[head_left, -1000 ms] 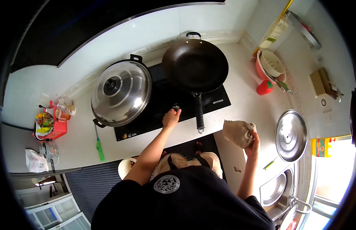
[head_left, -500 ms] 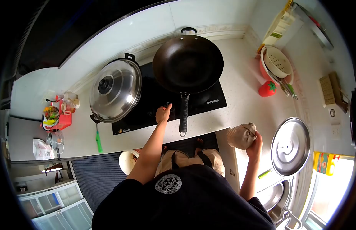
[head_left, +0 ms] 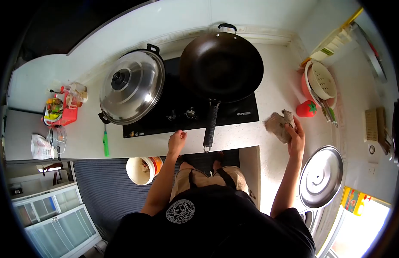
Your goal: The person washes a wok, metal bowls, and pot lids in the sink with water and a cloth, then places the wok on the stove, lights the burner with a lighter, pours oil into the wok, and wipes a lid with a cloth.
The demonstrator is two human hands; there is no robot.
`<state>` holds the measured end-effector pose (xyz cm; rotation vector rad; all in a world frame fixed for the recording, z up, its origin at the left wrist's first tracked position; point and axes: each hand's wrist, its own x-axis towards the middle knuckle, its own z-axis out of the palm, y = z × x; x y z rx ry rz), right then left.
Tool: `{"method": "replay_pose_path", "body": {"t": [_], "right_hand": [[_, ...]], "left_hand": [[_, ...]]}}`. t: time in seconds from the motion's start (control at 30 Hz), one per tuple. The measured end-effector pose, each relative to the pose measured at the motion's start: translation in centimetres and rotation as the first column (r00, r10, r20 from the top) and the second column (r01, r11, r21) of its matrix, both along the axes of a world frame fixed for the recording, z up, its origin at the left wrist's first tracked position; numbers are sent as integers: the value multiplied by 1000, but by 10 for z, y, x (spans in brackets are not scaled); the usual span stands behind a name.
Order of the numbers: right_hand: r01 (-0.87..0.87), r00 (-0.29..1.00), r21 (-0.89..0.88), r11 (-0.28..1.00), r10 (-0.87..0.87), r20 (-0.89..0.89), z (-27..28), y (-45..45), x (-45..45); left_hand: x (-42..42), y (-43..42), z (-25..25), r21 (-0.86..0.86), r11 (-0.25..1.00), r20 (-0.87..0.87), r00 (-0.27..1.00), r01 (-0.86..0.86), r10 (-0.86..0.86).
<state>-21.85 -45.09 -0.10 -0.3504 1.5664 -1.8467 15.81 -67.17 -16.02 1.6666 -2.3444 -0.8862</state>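
My left hand point(head_left: 177, 142) is closed with its fingers curled in, near the front edge of the black gas stove point(head_left: 188, 122), below the two knobs; whether anything is inside it is too small to tell. A beige cloth point(head_left: 278, 127) is held in my right hand point(head_left: 296, 138), over the counter to the right of the stove. On the right burner rests a dark wok point(head_left: 221, 69), its black-wrapped handle pointing toward me. A large pot with a domed steel lid point(head_left: 133, 86) stands on the left burner.
Green lighter point(head_left: 106, 144) and red basket of bottles point(head_left: 70, 114) at left; bucket point(head_left: 140, 170) on the floor. Right side: steel lid point(head_left: 322, 177), tomato-shaped object point(head_left: 306, 109), pink basin with white colander point(head_left: 322, 81). Sink partly hidden by my right arm.
My left hand has drawn back from the stove knob toward the counter's front edge. My right hand has moved up toward the counter's back with the cloth. The view has shifted.
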Motion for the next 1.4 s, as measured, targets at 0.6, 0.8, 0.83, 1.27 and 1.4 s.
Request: {"method": "replay_pose_path", "body": {"t": [0.6, 0.8, 0.83, 1.27, 1.4], "right_hand": [[215, 820, 288, 933, -13, -572, -48, -340, -103], [302, 555, 151, 941, -44, -831, -83, -432, -2], [136, 593, 227, 964, 104, -799, -83, -435, 21], [443, -279, 861, 250, 951, -132, 49, -236, -27], [341, -286, 685, 644, 765, -577, 111, -160, -37]], "left_hand": [[136, 110, 54, 483, 799, -269, 807, -359, 525], [202, 151, 56, 587, 566, -203, 571, -579, 795], [202, 151, 58, 587, 554, -213, 548, -590, 809], [162, 95, 51, 444, 819, -346, 773, -363, 531], [119, 72, 79, 527, 810, -374, 786, -257, 492]]}}
